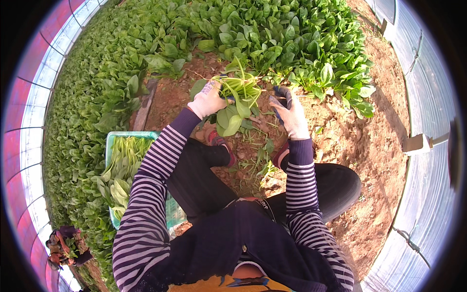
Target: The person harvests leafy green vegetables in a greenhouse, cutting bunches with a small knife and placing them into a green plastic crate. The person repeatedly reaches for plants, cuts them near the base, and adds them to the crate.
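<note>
My left hand (210, 98), in a white knitted glove with a dark coated palm, is closed around a bunch of leafy greens that look like spinach (240, 87). The stems lie sideways with their cut ends to the right, and broad leaves hang below the hand. Just right of the bunch is my right hand (287, 109), gloved alike, its fingers curved and apart from the stems. Whether something small lies between those fingers, I cannot tell. Loose leaves and stems (261, 149) litter the soil between my shoes.
Left of my leg, a turquoise plastic crate (108, 148) holds more greens. Dense rows of growing greens (255, 29) stand ahead and left. A wooden board (145, 106) lies on the soil. Plastic sheeting (427, 109) borders bare soil at right. Another person (65, 248) is at the far lower left.
</note>
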### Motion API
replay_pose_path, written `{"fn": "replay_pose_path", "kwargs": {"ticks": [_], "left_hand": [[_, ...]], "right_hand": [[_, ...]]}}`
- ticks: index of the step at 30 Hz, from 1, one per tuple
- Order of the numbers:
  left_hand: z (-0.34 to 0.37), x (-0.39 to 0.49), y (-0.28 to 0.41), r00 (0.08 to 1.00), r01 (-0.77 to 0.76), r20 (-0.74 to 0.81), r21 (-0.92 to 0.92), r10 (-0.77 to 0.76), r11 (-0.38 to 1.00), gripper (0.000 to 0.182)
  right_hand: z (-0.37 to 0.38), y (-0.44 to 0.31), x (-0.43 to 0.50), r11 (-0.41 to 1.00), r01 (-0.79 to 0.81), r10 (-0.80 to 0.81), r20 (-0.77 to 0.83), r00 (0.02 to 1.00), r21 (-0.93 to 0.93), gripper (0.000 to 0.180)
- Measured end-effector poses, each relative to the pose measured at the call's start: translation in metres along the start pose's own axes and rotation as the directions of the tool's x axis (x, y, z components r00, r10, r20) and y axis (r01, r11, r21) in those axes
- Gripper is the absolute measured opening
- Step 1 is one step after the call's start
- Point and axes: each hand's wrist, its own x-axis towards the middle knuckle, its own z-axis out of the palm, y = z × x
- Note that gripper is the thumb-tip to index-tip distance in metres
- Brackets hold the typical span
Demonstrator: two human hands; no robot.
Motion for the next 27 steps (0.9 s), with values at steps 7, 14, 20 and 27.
{"fn": "replay_pose_path", "kwargs": {"ticks": [7, 14, 20, 27], "left_hand": [[0.019, 0.004, -0.013, 0.947, -0.215, -0.182, 0.257, 0.265, 0.942, 0.048], [0.014, 0.003, -0.006, 0.939, -0.222, -0.186, 0.313, 0.289, 0.923, 0.067], [0.013, 0.003, 0.013, 0.999, -0.006, -0.053, -0.001, 0.006, 1.0, 0.057], [0.036, -0.008, 0.003, 0.904, -0.346, 0.268, 0.001, 0.333, 0.938, 0.045]], "right_hand": [[0.038, 0.022, 0.002, 0.96, 0.191, -0.206, -0.053, 0.977, -0.205, 0.047], [0.007, 0.011, -0.01, 0.662, 0.123, -0.358, -0.168, 0.918, -0.74, 0.023], [0.012, 0.005, 0.002, 0.913, -0.02, -0.006, 0.064, 0.998, 0.407, 0.084], [0.051, -0.035, 0.019, 0.933, 0.343, -0.358, 0.212, 0.909, 0.104, 0.085]]}}
